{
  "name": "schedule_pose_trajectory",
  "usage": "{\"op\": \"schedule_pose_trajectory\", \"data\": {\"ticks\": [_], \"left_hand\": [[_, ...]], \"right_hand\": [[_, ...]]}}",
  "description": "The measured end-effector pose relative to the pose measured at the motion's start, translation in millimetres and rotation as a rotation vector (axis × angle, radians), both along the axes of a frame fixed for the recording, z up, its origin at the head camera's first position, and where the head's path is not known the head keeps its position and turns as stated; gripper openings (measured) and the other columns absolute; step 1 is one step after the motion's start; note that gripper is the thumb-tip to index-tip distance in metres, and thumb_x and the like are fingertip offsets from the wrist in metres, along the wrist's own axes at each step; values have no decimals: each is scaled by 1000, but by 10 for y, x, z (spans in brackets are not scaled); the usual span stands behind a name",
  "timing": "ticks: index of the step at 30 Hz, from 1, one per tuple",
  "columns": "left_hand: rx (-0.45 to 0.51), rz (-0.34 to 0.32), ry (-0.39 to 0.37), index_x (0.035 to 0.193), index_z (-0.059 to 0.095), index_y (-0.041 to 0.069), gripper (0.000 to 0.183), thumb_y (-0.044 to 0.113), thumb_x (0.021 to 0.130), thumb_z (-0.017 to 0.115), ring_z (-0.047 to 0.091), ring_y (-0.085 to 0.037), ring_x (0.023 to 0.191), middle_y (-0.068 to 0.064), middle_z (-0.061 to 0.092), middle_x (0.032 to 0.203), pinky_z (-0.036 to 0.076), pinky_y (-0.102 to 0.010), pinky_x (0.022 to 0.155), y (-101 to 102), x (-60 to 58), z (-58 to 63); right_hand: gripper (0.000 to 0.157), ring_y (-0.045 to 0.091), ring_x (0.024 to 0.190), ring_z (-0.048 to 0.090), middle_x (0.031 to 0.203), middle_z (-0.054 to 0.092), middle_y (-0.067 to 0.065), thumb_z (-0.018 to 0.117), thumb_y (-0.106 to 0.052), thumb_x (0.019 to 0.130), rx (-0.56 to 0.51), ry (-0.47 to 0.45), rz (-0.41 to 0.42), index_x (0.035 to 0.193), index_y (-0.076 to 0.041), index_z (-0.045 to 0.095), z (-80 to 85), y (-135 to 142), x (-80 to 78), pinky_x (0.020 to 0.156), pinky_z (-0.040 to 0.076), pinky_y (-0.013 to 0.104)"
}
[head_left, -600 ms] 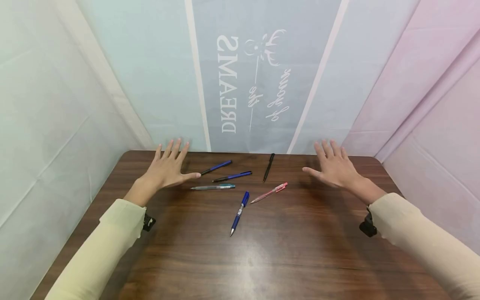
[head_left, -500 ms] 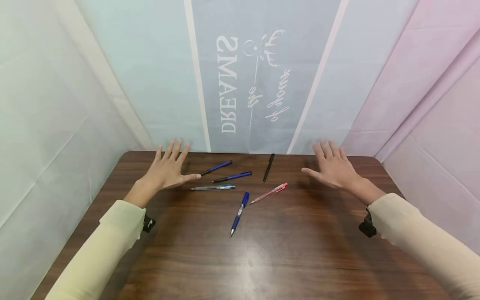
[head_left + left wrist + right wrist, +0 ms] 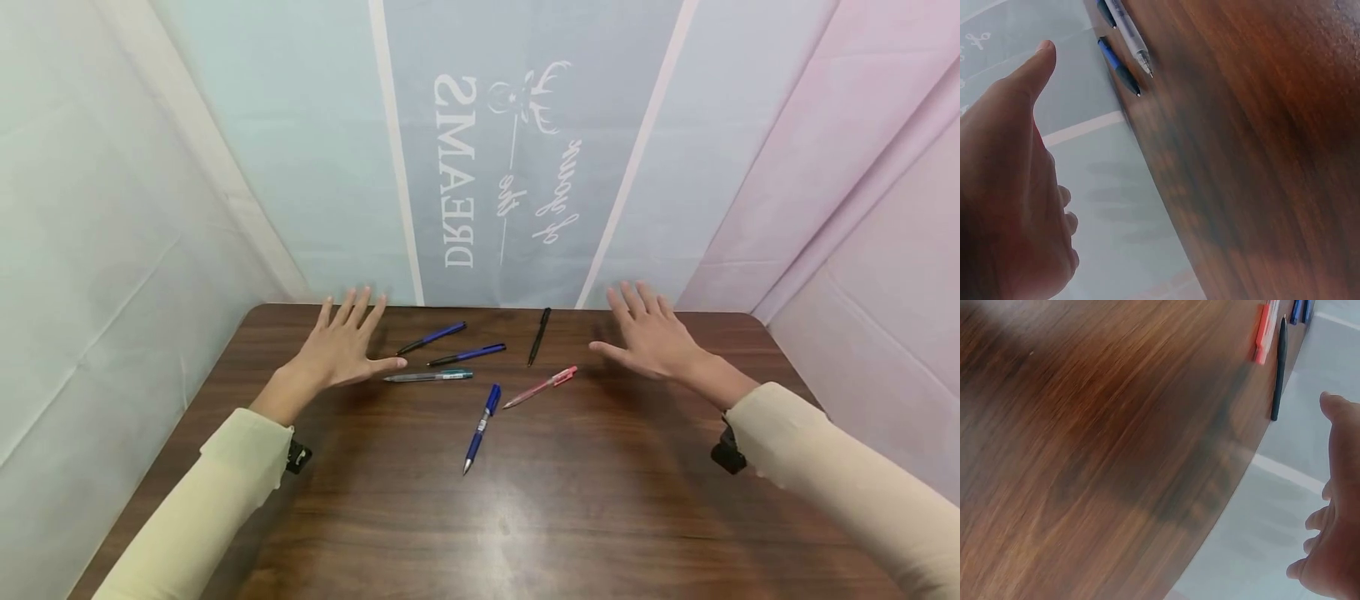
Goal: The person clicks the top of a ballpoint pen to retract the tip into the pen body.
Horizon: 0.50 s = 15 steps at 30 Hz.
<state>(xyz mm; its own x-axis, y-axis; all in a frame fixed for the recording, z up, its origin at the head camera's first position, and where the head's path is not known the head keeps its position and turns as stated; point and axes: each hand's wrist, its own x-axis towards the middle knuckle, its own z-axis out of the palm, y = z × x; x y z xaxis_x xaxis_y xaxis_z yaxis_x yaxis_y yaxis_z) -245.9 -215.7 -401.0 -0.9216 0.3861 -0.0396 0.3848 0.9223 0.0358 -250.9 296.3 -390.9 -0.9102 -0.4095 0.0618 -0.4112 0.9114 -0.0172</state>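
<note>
My left hand (image 3: 335, 350) hovers over the table's far left with fingers spread and holds nothing. Its thumb is nearest to a clear pen with a teal end (image 3: 429, 377) and a blue-and-black pen (image 3: 431, 337). A second blue-and-black pen (image 3: 467, 355) lies just right of these. My right hand (image 3: 654, 340), also spread and holding nothing, is above the far right side. Closest to it are a black pen (image 3: 538, 337) and a pink pen (image 3: 542, 387). Nearer the middle lies a blue pen with a printed band (image 3: 482, 429).
The brown wooden table (image 3: 585, 517) has a far edge against a pale fabric backdrop (image 3: 517, 283) with printed lettering. White cloth (image 3: 90, 275) hangs at the left, pinkish cloth (image 3: 847, 208) at the right. A small black device (image 3: 298, 457) sits at the left wrist.
My right hand has shifted slightly left, toward the pens. The left hand has moved a little right and nearer to me. The pens lie as before.
</note>
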Motion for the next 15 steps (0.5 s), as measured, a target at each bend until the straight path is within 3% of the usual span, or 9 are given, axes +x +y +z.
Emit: {"op": "schedule_pose_trajectory", "data": {"ticks": [9,15], "left_hand": [[5,-18,1,171,1,12,114,80,95,53,2,-45,162,-23,0,176,-6,-66,128,38,43,-25],[-10,-46,2,171,7,10,112,78,96,53,4,-44,162,-22,1,176,2,-66,129,65,85,-42]], "right_hand": [[100,55,157,13,171,16,33,54,-66,103,23,-15,52,167,3,18,-30,-169,15,123,16,75],[99,52,159,11,172,17,31,52,-66,104,14,-43,78,167,1,17,-44,-289,42,125,15,71]]}}
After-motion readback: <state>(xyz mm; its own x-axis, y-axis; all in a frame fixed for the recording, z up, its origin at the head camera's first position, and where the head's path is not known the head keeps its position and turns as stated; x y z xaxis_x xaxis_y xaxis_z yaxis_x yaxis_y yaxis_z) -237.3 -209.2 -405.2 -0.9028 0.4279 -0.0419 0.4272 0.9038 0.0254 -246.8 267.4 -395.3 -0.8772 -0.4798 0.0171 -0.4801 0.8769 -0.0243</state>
